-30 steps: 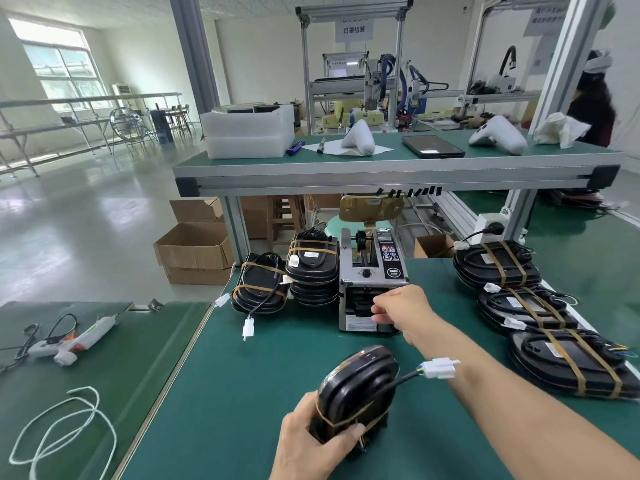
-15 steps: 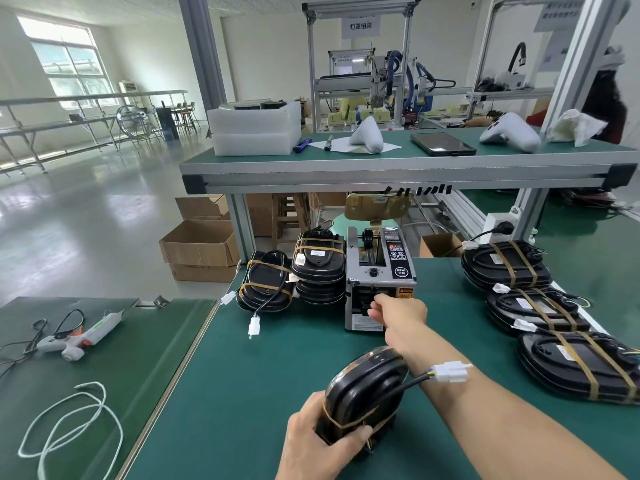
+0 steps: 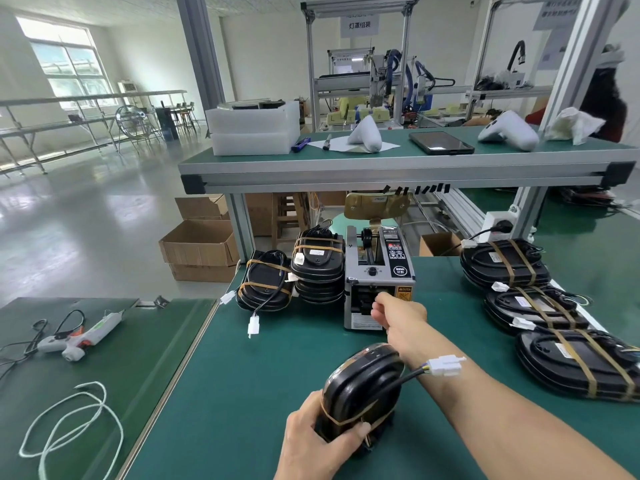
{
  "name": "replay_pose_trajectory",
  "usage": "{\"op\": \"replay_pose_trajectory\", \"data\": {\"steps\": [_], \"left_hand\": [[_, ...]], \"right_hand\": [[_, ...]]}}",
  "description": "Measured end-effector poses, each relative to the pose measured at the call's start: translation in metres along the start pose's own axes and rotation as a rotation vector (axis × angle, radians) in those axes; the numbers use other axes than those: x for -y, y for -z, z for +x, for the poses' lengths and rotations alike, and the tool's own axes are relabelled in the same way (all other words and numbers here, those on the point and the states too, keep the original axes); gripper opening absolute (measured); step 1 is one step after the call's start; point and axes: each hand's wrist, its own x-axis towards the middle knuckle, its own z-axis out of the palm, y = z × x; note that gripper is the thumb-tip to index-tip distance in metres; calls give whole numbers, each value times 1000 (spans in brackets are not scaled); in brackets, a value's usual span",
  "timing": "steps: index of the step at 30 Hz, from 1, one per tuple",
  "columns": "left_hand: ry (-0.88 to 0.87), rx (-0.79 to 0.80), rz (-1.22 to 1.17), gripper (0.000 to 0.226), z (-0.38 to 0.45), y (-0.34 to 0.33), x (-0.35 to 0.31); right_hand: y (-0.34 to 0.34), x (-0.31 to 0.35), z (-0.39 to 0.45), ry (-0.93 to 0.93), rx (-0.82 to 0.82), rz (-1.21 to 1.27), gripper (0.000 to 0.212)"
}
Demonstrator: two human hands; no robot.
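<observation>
Head view. Gripping a black housing bundle (image 3: pixel 360 386) in the left hand (image 3: pixel 318 441), fingers and thumb wrapped round its lower end. Stood on edge on the green bench mat (image 3: pixel 263 393), close to the near side, with a tan band round its lower part and a white connector (image 3: pixel 446 365) on its cable lying across the right forearm.

Reaching with the right hand (image 3: pixel 398 315) to the mouth of the tape dispenser (image 3: pixel 377 282), just behind the bundle. Curled in at the outlet slot; cannot tell whether pinching a strip or only touching the casing, with the fingertips hidden by the knuckles.

Against a second ago, hardly altered: same hold on the bundle, same upright set, right hand kept at the outlet and perhaps drawn slightly further in. Reads as taking, or waiting on, a cut length of tape rather than pulling away. Likely next: carrying that strip back to bind the bundle again, matching the double-banded finished bundles (image 3: pixel 502 268) at the right.
</observation>
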Motion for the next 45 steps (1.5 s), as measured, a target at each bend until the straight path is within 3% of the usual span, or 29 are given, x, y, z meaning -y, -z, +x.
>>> {"op": "replay_pose_trajectory", "data": {"steps": [5,10,12,14,23,45], "left_hand": [[10,-2,-8,54,0,0,1],[6,0,3,44,0,-2,4],[-1,4,16,40,0,-2,5],[-8,-2,27,38,0,-2,5],[-34,-10,35,38,0,-3,8],[-45,-18,17,38,1,-3,14]], "right_hand": [[44,10,-35,84,259,-155,8],[89,16,-95,293,506,-272,38],[93,15,-110,330,579,-278,34],[95,11,-119,374,615,-322,16],[101,0,-126,501,522,-469,18],[99,-4,-131,590,411,-617,13]]}}
